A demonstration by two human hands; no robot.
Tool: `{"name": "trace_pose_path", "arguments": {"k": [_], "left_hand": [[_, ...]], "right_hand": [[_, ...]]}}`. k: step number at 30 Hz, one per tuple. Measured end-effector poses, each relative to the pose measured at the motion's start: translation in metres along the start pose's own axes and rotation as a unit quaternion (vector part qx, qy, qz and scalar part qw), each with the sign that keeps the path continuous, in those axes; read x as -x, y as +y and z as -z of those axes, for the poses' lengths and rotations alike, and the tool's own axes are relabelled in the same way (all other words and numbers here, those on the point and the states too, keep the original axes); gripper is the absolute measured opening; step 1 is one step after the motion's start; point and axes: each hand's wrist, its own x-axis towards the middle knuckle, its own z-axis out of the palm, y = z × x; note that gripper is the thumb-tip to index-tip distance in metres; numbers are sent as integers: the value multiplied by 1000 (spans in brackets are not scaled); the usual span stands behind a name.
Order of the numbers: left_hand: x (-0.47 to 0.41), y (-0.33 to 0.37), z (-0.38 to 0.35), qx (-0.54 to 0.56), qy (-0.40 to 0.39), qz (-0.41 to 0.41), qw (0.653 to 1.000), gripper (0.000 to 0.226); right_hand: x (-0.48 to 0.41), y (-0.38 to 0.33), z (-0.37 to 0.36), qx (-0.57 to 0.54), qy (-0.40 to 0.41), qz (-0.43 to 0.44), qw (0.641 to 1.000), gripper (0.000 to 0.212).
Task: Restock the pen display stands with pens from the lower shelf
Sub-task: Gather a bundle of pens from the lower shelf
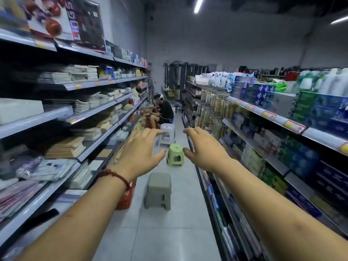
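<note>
Both arms reach fwd down the aisle: left hand (140,153) & right hand (204,149) are spread, fingers loose, holding nothing, w/ a green stool (175,155) on the floor showing between them. Grey stool (159,191) sits below the left hand, red basket (126,198) under its wrist, next to the left shelves (98,140). Can't tell where pens or display stands sit; shelves too blurred.

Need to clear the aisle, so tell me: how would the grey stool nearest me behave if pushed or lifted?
The grey stool looks like hollow moulded plastic, so it is probably light and stiff. On the smooth floor tiles it would likely slide rather than tip, given its squat shape and splayed legs.
</note>
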Motion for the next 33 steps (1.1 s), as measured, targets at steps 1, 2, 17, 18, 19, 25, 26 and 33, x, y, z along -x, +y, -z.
{"name": "trace_pose_path", "arguments": {"k": [1,2,17,18,19,25,26,33], "left_hand": [[-21,-14,-18,3,1,-7,1000,54],[-43,-28,-35,4,-1,4,1000,54],[-430,-216,-275,56,-61,-11,996,56],[-452,-222,-295,59,-69,-7,996,56],[-474,-228,-317,62,-72,-6,995,57],[-613,-268,-432,51,-83,43,994,53],[-639,-273,-446,53,-91,58,993,53],[-801,-318,-529,36,-88,87,992,58]], "right_hand": [[-21,11,-18,-3,3,5,1000,55],[-43,24,-35,-2,12,-3,1000,54],[-413,253,-225,-50,-21,-115,992,59],[-433,273,-237,-51,-26,-121,991,59],[-454,293,-252,-52,-23,-121,991,59],[-587,413,-332,-73,-36,-86,993,62],[-611,429,-340,-83,-45,-78,993,61],[-777,524,-403,-90,-56,-36,994,62]]}}
